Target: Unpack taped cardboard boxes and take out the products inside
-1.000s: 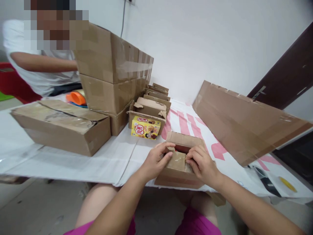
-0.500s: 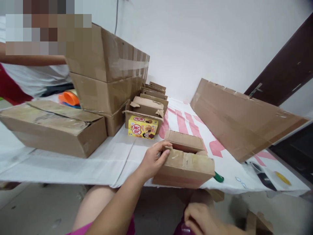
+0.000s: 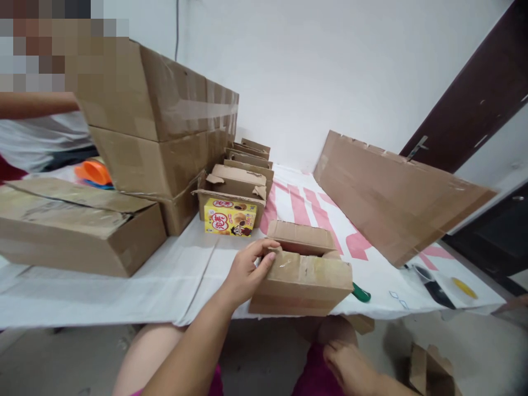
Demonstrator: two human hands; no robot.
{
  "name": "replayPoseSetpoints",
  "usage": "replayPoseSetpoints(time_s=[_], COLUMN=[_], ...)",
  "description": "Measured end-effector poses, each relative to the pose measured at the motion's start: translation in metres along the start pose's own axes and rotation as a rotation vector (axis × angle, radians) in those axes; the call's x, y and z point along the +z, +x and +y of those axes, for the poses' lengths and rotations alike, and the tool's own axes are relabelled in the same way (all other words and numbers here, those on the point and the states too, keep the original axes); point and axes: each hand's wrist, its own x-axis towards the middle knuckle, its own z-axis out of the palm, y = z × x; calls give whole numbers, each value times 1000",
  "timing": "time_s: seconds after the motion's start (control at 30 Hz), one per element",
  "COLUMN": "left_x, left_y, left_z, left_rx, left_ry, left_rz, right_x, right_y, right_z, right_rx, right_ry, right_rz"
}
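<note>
In the head view, my left hand pinches the upper left corner of a small cardboard box at the table's front edge, thumb in front and fingers over the rim. This box stands with its top flaps up, and its inside is mostly hidden. My right hand is low by my right knee, below the table edge, its fingers loosely curled with nothing visible in them. A yellow snack box with red lettering stands beyond my left hand, against an open carton.
Stacked taped cartons rise at the left, behind a closed carton. A large cardboard panel leans at the right. A green object lies beside the small box. Another person's arm reaches in at the left. An open carton sits on the floor.
The view has shifted slightly, moving the table's things leftward in the picture. My left hand keeps its hold on the small box. My right hand has settled closer to my knee.
</note>
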Motion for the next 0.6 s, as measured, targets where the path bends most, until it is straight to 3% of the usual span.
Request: replayPoseSetpoints(time_s=[0.1, 0.2, 0.27, 0.4, 0.53, 0.6], left_x=[0, -1, -1, -1, -6, -11], left_y=[0, 0, -1, -2, -7, -10], left_z=[0, 0, 0, 3, 9, 11], left_rx=[-3, 0, 4, 58, 129, 116], left_ry=[-3, 0, -1, 0, -47, -187], left_rz=[-2, -14, -22, -21, -14, -79], right_x=[-29, -73, -102, -144, -166, -173], right_y=[3, 4, 4, 17, 33, 33], right_z=[-6, -19, -25, -28, -29, -33], right_rx=[-164, -428, -512, -379, -260, -268], right_ry=[48, 84, 50, -43, -82, -62], right_rz=[192, 502, 696, 925, 907, 892])
